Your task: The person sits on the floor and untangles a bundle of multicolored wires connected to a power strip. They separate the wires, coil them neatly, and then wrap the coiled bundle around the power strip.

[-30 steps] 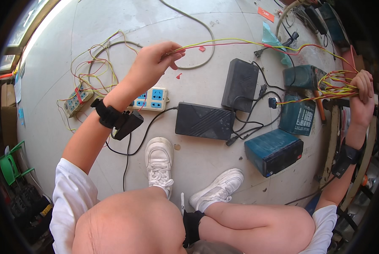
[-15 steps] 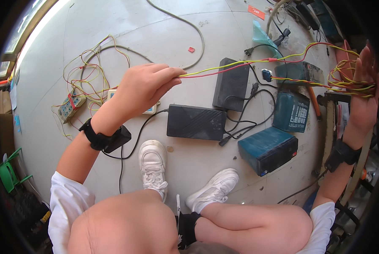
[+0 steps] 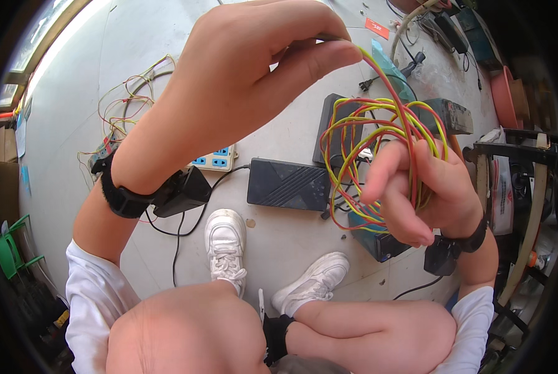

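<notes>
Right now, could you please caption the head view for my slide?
Left hand pinching red and yellow wires, right hand holding the coil, above a pale floor.

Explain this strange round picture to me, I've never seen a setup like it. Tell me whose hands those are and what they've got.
There is no robot here: these are a person's own bare hands, with black straps on the wrists. The camera is worn on the head and looks down; its very wide lens bends straight edges and darkens the rim. The person's left is the picture's left.

The left hand pinches a strand of red and yellow wire. The right hand holds the looped coil between thumb and fingers. On the pale floor lie a black box, a power strip with blue sockets, and more wire.
</notes>
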Demonstrator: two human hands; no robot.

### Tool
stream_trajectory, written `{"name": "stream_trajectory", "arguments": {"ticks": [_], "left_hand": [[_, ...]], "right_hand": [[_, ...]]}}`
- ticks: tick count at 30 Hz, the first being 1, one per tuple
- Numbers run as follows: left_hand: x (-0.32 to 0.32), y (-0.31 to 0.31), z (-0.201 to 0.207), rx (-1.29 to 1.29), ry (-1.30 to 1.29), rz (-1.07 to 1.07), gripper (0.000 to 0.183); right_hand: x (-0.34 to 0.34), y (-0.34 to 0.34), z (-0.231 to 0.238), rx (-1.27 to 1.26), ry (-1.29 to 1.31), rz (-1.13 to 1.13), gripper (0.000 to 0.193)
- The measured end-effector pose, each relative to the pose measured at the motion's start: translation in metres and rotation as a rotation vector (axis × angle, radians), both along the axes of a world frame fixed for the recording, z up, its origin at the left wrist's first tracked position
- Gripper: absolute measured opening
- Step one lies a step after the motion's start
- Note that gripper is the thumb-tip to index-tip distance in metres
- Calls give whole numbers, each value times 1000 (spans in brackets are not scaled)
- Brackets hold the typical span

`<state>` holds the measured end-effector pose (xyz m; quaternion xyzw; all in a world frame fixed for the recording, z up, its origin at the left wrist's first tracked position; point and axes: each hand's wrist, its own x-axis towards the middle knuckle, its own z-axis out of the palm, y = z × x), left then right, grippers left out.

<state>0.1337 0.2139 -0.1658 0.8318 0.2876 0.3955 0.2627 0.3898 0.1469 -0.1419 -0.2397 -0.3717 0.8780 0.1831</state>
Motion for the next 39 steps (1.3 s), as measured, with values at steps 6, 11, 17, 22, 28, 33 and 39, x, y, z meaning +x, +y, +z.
{"name": "stream_trajectory", "arguments": {"ticks": [6, 11, 17, 22, 28, 33, 39], "left_hand": [[-13, -1, -49, -455, 112, 20, 16], [-20, -13, -67, -401, 56, -132, 14], [-25, -20, -69, -600, 102, 73, 13], [-46, -28, -73, -196, 36, 71, 14], [-64, -26, -72, -185, 99, 232, 11], [-85, -24, -73, -203, 132, 233, 10], [-108, -22, -92, -236, 238, 280, 11]], "right_hand": [[22, 8, 14, -120, 426, -156, 47], [50, 13, 21, -105, 420, -317, 36], [75, 21, 57, -26, 450, -478, 34], [99, 34, 42, -17, 391, -726, 34], [118, 36, 26, -50, 221, -704, 33], [126, 37, 29, 25, 130, -718, 33], [124, 33, 30, 91, 92, -696, 33]]}}
